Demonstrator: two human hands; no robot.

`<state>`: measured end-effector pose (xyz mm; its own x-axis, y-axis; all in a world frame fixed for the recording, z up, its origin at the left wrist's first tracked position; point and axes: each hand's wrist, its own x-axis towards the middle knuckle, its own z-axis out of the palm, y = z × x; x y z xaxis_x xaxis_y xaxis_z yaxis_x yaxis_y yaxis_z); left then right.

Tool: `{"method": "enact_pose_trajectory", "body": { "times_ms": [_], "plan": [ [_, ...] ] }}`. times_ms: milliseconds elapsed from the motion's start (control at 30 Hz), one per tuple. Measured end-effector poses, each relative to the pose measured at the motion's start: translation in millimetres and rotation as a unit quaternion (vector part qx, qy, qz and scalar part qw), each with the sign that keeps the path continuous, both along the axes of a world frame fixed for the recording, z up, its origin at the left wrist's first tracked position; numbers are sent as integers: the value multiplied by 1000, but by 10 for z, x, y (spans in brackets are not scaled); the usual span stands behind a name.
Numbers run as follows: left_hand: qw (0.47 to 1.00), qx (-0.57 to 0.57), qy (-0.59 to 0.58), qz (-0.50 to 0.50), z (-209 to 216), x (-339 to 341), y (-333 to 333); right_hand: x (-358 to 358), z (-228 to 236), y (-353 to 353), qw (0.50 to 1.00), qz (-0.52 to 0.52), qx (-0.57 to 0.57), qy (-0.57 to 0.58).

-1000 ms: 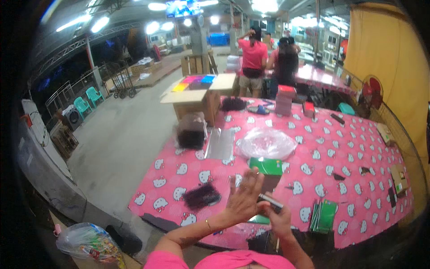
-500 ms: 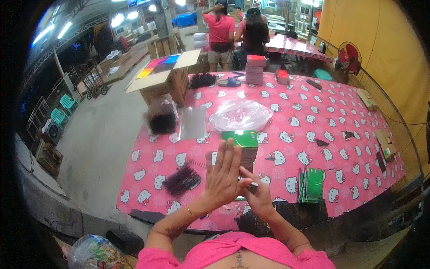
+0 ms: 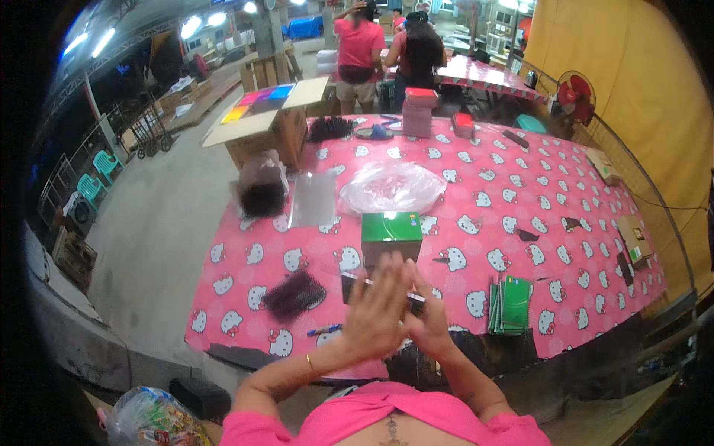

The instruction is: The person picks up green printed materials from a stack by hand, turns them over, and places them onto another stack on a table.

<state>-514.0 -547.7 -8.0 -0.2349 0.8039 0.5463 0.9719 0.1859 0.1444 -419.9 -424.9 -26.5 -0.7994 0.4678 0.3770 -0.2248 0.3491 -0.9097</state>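
My left hand [image 3: 378,312] lies flat, fingers stretched out, across a thin dark flat item [image 3: 355,285] with a pale edge. Beside it my right hand [image 3: 427,320] grips the same item at its right end. Most of the item is hidden behind my hands, so its kind cannot be made out. Just beyond them stands a tall stack of notebooks with a green cover [image 3: 391,227] on top. A bundle of black spiral binding coils [image 3: 294,295] lies to the left. Near my left wrist is a blue pen [image 3: 325,330]. Several green spiral notebooks [image 3: 509,305] lie to the right.
The table has a pink patterned cover [image 3: 476,201]. On it are a clear plastic bag [image 3: 394,188], a transparent sheet [image 3: 312,199], an open carton [image 3: 275,134] and a red-topped stack [image 3: 418,113]. Two people in the background stand beyond the far edge. A red fan [image 3: 576,98] is at right.
Both hands have come slightly nearer to me, and the left has tilted flatter over the dark item. More of the item's left end and the blue pen now show.
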Motion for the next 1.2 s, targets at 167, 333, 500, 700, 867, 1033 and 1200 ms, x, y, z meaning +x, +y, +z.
{"method": "enact_pose_trajectory", "body": {
  "times_ms": [167,333,500,700,867,1033,1200],
  "plan": [
    [995,-26,-26,-91,64,237,-169,10,42,43,994,-12,-106,37],
    [951,137,-273,-58,157,240,-291,84,249,-85,997,-35,-26,-65],
    [837,134,-518,-112,-91,184,-380,272,241,-205,990,59,104,-70],
    [745,42,-655,-120,-942,-191,-237,72,-137,179,911,-3,403,-83],
    [960,-78,-247,107,-1431,-342,-622,-64,-803,368,922,-8,350,-165],
    [985,-110,-95,89,-1667,-308,-1255,-139,-1016,257,912,-55,361,-188],
    [763,49,-631,131,-1362,-343,-904,-162,-1027,218,921,-73,346,-162]
  ]
}}
